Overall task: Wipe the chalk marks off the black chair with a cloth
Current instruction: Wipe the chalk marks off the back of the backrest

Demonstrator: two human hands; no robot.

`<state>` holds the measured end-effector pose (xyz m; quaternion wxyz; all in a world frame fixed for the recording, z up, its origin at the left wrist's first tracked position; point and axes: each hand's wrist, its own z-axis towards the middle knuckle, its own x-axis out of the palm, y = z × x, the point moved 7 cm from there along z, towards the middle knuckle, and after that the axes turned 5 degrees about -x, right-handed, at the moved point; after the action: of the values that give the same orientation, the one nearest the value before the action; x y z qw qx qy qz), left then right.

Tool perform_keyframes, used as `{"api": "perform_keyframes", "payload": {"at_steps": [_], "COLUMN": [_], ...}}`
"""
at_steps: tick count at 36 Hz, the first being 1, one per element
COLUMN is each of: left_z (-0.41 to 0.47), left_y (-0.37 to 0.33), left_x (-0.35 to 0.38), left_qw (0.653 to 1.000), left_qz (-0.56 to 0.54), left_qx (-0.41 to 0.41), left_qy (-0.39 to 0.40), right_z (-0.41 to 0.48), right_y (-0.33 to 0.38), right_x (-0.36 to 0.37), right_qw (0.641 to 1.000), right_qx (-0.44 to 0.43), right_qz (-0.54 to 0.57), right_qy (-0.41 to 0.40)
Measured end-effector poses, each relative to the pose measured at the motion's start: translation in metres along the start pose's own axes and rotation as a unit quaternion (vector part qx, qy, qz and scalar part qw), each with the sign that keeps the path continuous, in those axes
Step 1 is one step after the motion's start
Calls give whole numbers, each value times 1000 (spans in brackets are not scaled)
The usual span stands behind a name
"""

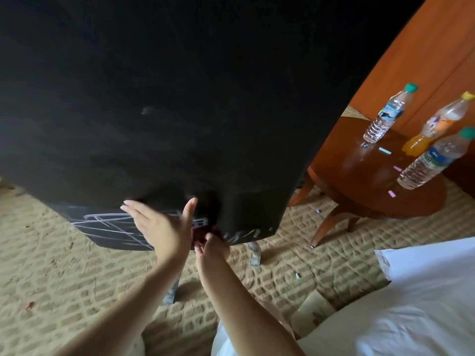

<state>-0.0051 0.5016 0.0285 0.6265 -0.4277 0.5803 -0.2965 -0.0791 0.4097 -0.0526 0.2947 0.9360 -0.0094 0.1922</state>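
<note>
Low on the black chair (pixel 180 98) you seem mid-wipe: left hand (pixel 159 224) straight-fingered, right hand (pixel 213 249) pinching the cloth (pixel 199 233); sweep the chalk marks (pixel 108 224) next.

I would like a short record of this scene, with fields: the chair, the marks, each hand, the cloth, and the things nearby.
chair: black chair, fills most of the view
marks: white chalk marks on its lower edge, fainter ones further right
left hand: left hand, fingers straight, laid against the chair over the marks
right hand: right hand pinches the cloth
cloth: cloth, dark red, bunched against the chair
nearby: round wooden table with three bottles and chalk pieces
</note>
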Motion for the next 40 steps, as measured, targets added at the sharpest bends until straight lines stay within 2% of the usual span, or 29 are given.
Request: {"api": "perform_keyframes", "payload": {"at_steps": [2,4,9,14,17,21,23,26,29,34,40], "left_z": [1,2,1,3,2,1,0,0,1,1,-1], "left_y": [1,1,2,3,2,0,-1,0,0,0,2], "left_x": [-2,-3,-3,-1,1,0,1,0,0,0,0], "left_qw": [1000,1000,1000,1000,1000,1000,1000,1000,1000,1000,1000], "left_qz": [-1,-2,-6,-9,-12,-9,-6,4,14,15,4], "left_qx": [6,9,10,5,3,12,16,16,18,13,6], "left_qy": [1,3,5,-3,-2,-3,-2,-6,-7,-3,4], "right_z": [5,24,72,90,101,105,101,75,44,37,87], "right_y": [4,20,102,115,107,83,58,2,-40,-30,71], "right_x": [-7,-31,-104,-83,-78,-68,-56,-25,6,-8,-86], "right_qw": [1000,999,974,972,969,979,983,993,997,995,980], "right_qx": [-19,-46,-155,-189,-193,-148,-115,-29,29,-2,-148], "right_qz": [-8,-2,15,-66,-69,-34,-60,-89,-68,-100,-64], "right_qy": [15,-19,-166,-125,-140,-139,-127,-69,-8,27,-119]}}
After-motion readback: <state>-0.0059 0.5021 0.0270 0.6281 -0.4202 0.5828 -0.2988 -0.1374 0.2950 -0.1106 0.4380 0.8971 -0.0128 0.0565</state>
